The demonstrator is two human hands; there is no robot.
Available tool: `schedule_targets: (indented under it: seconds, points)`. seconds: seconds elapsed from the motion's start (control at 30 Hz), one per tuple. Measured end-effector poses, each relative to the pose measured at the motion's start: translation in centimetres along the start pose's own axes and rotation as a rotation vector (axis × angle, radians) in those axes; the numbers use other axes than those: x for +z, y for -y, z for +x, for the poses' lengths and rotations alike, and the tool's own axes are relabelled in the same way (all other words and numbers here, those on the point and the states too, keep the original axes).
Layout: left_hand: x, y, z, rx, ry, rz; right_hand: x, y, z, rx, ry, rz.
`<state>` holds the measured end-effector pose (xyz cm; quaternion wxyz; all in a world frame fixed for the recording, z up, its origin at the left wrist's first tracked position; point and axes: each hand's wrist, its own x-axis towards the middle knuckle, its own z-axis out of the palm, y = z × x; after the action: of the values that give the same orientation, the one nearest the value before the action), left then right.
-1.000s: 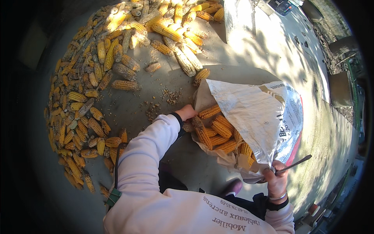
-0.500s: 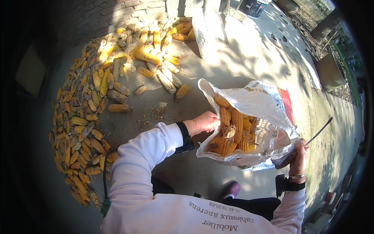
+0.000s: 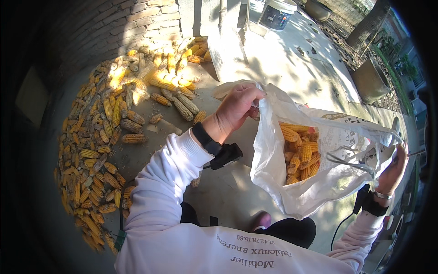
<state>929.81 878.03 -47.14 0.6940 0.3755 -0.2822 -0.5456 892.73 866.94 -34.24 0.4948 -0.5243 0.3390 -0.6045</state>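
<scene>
Ahead of me and to the right, a white woven sack (image 3: 273, 171) gapes toward me, with several yellow corn cobs (image 3: 301, 155) inside it. My left hand (image 3: 238, 104) is closed on the sack's rim at its upper left side, raised above the floor. At the opposite side my right hand (image 3: 393, 171) grips the rim too. A thin rod (image 3: 416, 153) juts out past the right hand; its grip end is hidden. Loose pale strips (image 3: 349, 162) hang across the sack's mouth close to the right hand.
A large heap of corn cobs (image 3: 93, 157) curves along the left side up to the brick wall (image 3: 153, 20). Another whitish sack (image 3: 226, 55) lies beyond. A white bucket (image 3: 277, 14) stands at the back, and a clay pot (image 3: 370, 81) at the far right.
My left hand has risen, pulling the sack's rim up, and the mouth is stretched wider. The right hand has moved outward to the right. The cobs now sit deeper in the sack.
</scene>
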Motion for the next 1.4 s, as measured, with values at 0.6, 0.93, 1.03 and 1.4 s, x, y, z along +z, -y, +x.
schedule_targets:
  seconds: [0.6, 0.93, 1.03, 1.4]
  points:
    - [-17.6, 6.1, -11.1, -0.136, -0.244, 0.993, 23.2, -18.6, -13.4, 0.538, 0.754, -0.332]
    - [-9.8, 6.6, -11.2, 0.113, 0.268, 0.803, 22.2, -17.8, -15.8, 0.566, 0.855, -0.479]
    - [-7.7, 6.8, -11.1, 0.123, 0.159, 0.804, 20.6, -18.6, -16.2, 0.341, 1.034, -0.6]
    - [-11.1, 5.1, -12.6, 0.08, 0.119, 0.752, 20.6, -21.7, -16.9, 0.506, 0.887, -0.429]
